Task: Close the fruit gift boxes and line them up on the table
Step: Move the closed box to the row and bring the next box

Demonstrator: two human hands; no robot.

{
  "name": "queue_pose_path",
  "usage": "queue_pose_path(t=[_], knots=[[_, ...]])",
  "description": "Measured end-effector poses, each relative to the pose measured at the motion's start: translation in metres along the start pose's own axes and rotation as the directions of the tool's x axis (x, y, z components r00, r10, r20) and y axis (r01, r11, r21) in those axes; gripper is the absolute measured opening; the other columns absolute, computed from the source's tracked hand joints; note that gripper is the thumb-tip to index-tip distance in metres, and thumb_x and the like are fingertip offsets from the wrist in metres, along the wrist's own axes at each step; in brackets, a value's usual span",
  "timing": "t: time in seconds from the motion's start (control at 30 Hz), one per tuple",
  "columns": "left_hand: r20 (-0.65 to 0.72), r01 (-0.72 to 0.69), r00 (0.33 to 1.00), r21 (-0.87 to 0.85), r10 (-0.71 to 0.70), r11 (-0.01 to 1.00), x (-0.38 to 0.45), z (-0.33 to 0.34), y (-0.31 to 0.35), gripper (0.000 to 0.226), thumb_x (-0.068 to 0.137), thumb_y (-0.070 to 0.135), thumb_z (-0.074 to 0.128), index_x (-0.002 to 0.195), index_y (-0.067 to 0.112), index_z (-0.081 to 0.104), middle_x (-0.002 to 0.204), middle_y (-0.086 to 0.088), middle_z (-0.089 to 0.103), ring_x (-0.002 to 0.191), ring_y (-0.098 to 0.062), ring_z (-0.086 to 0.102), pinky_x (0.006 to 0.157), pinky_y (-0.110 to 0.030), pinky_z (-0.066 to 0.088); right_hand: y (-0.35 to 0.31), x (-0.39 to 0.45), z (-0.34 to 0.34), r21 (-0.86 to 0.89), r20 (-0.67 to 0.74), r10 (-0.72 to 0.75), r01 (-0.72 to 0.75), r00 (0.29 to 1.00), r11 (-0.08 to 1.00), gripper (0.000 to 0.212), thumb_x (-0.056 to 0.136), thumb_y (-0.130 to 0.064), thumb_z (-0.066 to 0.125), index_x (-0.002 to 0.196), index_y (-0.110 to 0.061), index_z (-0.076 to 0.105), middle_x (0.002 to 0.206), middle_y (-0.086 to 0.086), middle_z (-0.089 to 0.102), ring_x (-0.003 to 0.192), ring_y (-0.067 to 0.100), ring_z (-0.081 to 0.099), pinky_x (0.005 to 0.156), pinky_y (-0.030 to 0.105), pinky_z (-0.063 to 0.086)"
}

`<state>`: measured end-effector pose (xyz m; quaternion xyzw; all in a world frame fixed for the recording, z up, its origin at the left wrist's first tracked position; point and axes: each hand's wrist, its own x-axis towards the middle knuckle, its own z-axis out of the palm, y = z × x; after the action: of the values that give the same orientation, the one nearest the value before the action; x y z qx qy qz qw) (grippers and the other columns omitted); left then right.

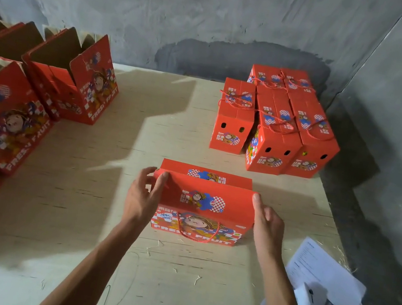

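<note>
The red gift box (201, 205) stands at lower centre of the bench (107, 230). The left hand (140, 196) and right hand (266, 223) each hold an end of the near top flap (204, 195), each grip pinching cardboard. The far flap (207, 173) sits behind, not yet tucked. If the hands press unevenly, I'd expect the flap to buckle or trap the rope handle (197, 231). Closed boxes (278, 128) cluster upper right, open ones (31, 97) wait at the left.
</note>
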<state>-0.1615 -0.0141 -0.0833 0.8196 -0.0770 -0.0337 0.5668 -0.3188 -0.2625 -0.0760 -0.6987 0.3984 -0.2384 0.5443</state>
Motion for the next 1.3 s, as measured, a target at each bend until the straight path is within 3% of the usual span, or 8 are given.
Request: queue_pose_path(t=[0.07, 0.2, 0.43, 0.57, 0.87, 1.1, 1.23, 1.3], knots=[[0.009, -0.073, 0.997, 0.062, 0.072, 0.995, 0.003, 0.005, -0.003, 0.049, 0.097, 0.061, 0.054, 0.14, 0.037, 0.051, 0.119, -0.002, 0.068, 0.104, -0.026, 0.065, 0.087, -0.05, 0.057, -0.004, 0.003, 0.007, 0.024, -0.036, -0.026, 0.027, 0.999, 0.999, 0.027, 0.095, -0.054, 0.065, 0.103, -0.028, 0.068, 0.091, -0.015, 0.072, 0.083, 0.004, 0.067, 0.075, 0.025, 0.052], [0.08, -0.223, 0.974, 0.219, 0.21, 0.95, 0.006, 0.011, -0.015, 0.04, 0.107, 0.036, 0.049, 0.145, 0.024, 0.054, 0.135, -0.006, 0.055, 0.121, -0.029, 0.05, 0.105, -0.051, 0.044, -0.002, -0.001, 0.022, -0.207, -0.029, -0.145, 0.136, 0.989, 0.969, 0.038, 0.105, -0.037, 0.053, 0.142, -0.028, 0.055, 0.123, -0.002, 0.069, 0.104, 0.01, 0.066, 0.087, 0.031, 0.053], [0.317, -0.425, 0.902, 0.526, 0.295, 0.737, 0.009, 0.015, -0.008, 0.075, 0.098, 0.071, 0.042, 0.157, 0.024, 0.038, 0.168, 0.003, 0.026, 0.156, -0.022, 0.018, 0.123, -0.051, 0.025, 0.002, 0.0, 0.032, -0.467, 0.032, -0.34, 0.315, 0.94, 0.826, 0.041, 0.1, -0.038, 0.063, 0.135, -0.015, 0.063, 0.134, 0.006, 0.062, 0.119, 0.024, 0.062, 0.086, 0.043, 0.058], [0.394, -0.572, 0.82, 0.574, 0.415, 0.586, 0.001, 0.023, -0.01, 0.103, 0.083, 0.091, 0.04, 0.154, 0.016, 0.045, 0.161, 0.0, 0.041, 0.153, -0.02, 0.029, 0.124, -0.058, 0.018, 0.01, -0.003, 0.04, -0.423, 0.033, -0.384, 0.361, 0.923, 0.831, 0.032, 0.102, -0.03, 0.062, 0.131, -0.019, 0.069, 0.15, 0.007, 0.052, 0.133, 0.026, 0.053, 0.098, 0.039, 0.054], [0.345, -0.642, 0.758, 0.543, 0.553, 0.541, 0.006, 0.022, -0.019, 0.102, 0.073, 0.092, 0.056, 0.133, 0.011, 0.061, 0.131, -0.005, 0.059, 0.119, -0.028, 0.056, 0.111, -0.049, 0.038, 0.014, 0.0, 0.043, -0.394, -0.043, -0.493, 0.439, 0.869, 0.808, 0.016, 0.102, -0.013, 0.06, 0.108, -0.006, 0.073, 0.138, 0.011, 0.06, 0.121, 0.03, 0.062, 0.094, 0.047, 0.054], [0.345, -0.632, 0.771, 0.516, 0.535, 0.579, 0.007, 0.02, -0.014, 0.099, 0.066, 0.095, 0.059, 0.125, 0.017, 0.062, 0.12, 0.001, 0.058, 0.109, -0.023, 0.055, 0.105, -0.048, 0.04, 0.011, 0.004, 0.039, -0.327, -0.03, -0.433, 0.401, 0.901, 0.856, 0.022, 0.102, -0.026, 0.06, 0.099, -0.006, 0.067, 0.137, 0.004, 0.058, 0.112, 0.019, 0.063, 0.078, 0.022, 0.047], [0.356, -0.652, 0.753, 0.511, 0.553, 0.56, 0.011, 0.019, -0.006, 0.099, 0.06, 0.099, 0.058, 0.115, 0.017, 0.062, 0.108, 0.003, 0.057, 0.1, -0.023, 0.054, 0.105, -0.048, 0.039, 0.012, 0.012, 0.033, -0.3, 0.075, -0.37, 0.375, 0.926, 0.877, 0.029, 0.103, -0.034, 0.057, 0.095, -0.008, 0.068, 0.147, 0.002, 0.047, 0.118, 0.012, 0.059, 0.084, 0.03, 0.057], [0.383, -0.638, 0.768, 0.534, 0.513, 0.555, 0.012, 0.021, -0.001, 0.101, 0.059, 0.102, 0.054, 0.116, 0.019, 0.061, 0.109, 0.003, 0.055, 0.101, -0.022, 0.053, 0.108, -0.048, 0.038, 0.013, 0.014, 0.032, -0.292, 0.096, -0.362, 0.374, 0.927, 0.88, 0.029, 0.103, -0.034, 0.056, 0.095, -0.009, 0.07, 0.15, 0.002, 0.044, 0.123, 0.005, 0.053, 0.088, 0.017, 0.052]])
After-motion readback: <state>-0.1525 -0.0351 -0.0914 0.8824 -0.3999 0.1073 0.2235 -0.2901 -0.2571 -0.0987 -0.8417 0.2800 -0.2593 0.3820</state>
